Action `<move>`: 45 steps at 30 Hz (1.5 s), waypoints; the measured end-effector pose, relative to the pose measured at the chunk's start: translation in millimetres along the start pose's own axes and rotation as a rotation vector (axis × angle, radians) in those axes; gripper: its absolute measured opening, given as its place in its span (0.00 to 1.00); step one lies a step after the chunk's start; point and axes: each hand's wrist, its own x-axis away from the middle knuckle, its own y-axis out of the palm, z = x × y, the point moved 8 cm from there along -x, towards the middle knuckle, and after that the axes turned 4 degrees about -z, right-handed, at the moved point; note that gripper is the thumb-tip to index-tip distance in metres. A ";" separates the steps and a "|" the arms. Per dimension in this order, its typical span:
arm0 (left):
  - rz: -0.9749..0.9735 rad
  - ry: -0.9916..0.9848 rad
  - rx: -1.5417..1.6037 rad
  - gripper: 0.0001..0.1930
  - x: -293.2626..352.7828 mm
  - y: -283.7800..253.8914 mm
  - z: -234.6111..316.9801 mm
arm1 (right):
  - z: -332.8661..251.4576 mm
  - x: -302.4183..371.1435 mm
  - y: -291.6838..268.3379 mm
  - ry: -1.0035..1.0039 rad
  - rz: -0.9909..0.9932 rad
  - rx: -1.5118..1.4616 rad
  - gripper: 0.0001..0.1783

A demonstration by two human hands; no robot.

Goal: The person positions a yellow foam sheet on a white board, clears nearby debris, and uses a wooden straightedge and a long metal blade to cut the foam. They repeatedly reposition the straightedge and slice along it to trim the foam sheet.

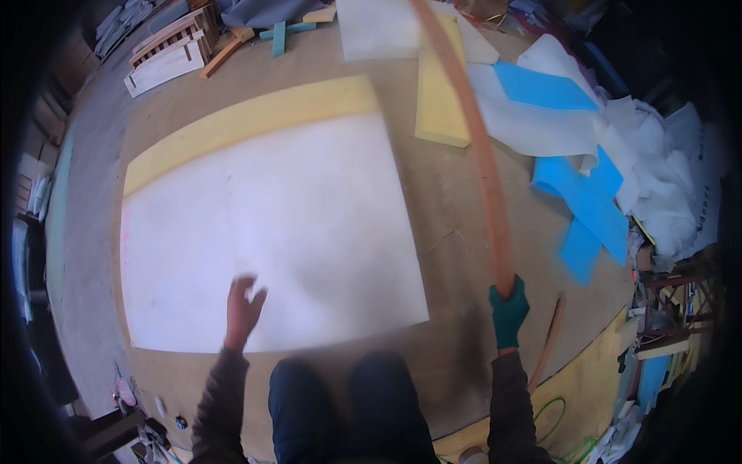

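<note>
So in the head view my green-gloved right hand (509, 315) was wrapped round the near end of a long brown strip (485, 158), which ran away from me between the white sheet (317, 193) and some blue pieces (591, 220). My left hand (244, 303), thumb and fingers apart, was over the sheet, couldn't tell if touching.

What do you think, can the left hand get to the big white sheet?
Probably yes: the left hand looks empty over the white sheet, and the long brown strip is off to the right. I can't tell whether hand and sheet touch.
</note>
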 end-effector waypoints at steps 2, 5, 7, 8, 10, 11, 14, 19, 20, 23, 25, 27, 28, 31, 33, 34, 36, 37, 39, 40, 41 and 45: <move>0.058 -0.313 0.028 0.16 82.8 11.9 -84.0 | 32.8 -13.3 0.0 0.021 0.043 0.024 0.30; 0.023 -1.089 0.391 0.23 211.6 42.2 -191.4 | 84.0 -30.7 6.1 0.102 0.078 0.065 0.30; 0.045 -1.222 0.728 0.34 251.6 71.2 -215.7 | 107.7 -35.8 17.9 0.141 0.039 0.048 0.31; 0.050 -1.141 0.910 0.40 256.8 84.4 -215.3 | 116.0 -36.1 25.8 0.158 0.008 0.028 0.31; 0.057 -1.149 1.081 0.40 232.3 115.3 -223.0 | 127.5 -36.0 39.0 0.190 -0.044 0.020 0.32; 0.103 -1.002 1.134 0.38 208.2 117.9 -220.5 | 129.8 -36.0 45.3 0.202 -0.062 0.018 0.32; 0.310 -0.975 1.148 0.34 181.3 131.0 -194.1 | 127.1 -37.3 61.6 0.212 -0.139 -0.024 0.33; 0.558 -0.735 1.289 0.34 164.9 108.9 -145.3 | 74.4 -6.3 126.9 0.186 -0.451 -0.196 0.34; 0.559 -0.673 1.302 0.34 164.8 100.3 -139.7 | 57.2 9.6 147.0 0.185 -0.555 -0.228 0.34; 0.489 -0.695 1.239 0.33 167.7 70.0 -133.6 | -0.7 55.7 194.1 0.155 -0.798 -0.273 0.35; 0.544 -0.730 1.210 0.31 164.0 42.3 -122.7 | -33.0 69.4 201.7 0.151 -0.870 -0.315 0.36; 0.637 -0.472 1.246 0.29 129.9 -2.1 -89.7 | -55.8 75.3 190.3 0.198 -0.886 -0.415 0.38; 0.716 -0.440 1.322 0.27 118.4 -27.1 -78.3 | -65.4 78.4 182.4 0.228 -0.890 -0.470 0.39; 0.879 -0.173 1.343 0.25 78.1 -123.8 -12.8 | -103.2 98.5 169.5 0.154 -0.882 -0.491 0.39; 0.869 0.031 1.318 0.28 58.5 -195.1 45.5 | -132.8 122.5 179.7 0.106 -0.887 -0.519 0.38; 0.851 0.110 1.234 0.29 52.0 -231.2 77.5 | -150.8 138.6 189.9 0.086 -0.913 -0.550 0.37; 0.797 0.284 1.152 0.28 37.1 -293.8 142.2 | -191.1 178.7 215.3 0.074 -1.016 -0.653 0.36; 0.771 0.321 1.099 0.26 32.5 -323.1 169.4 | -217.2 202.4 229.1 0.071 -1.088 -0.717 0.36; 0.681 0.445 0.942 0.22 35.4 -375.3 219.2 | -273.8 261.8 249.3 0.112 -1.288 -0.880 0.35; 0.660 0.508 0.851 0.21 41.8 -397.5 238.8 | -302.3 291.0 254.0 0.150 -1.386 -0.954 0.34; 0.628 0.636 0.718 0.21 57.0 -420.8 258.8 | -329.2 319.5 254.5 0.183 -1.491 -1.009 0.34; 0.994 0.095 0.175 0.28 157.4 -540.5 238.6 | -384.7 384.7 196.8 -0.349 -2.061 -0.895 0.36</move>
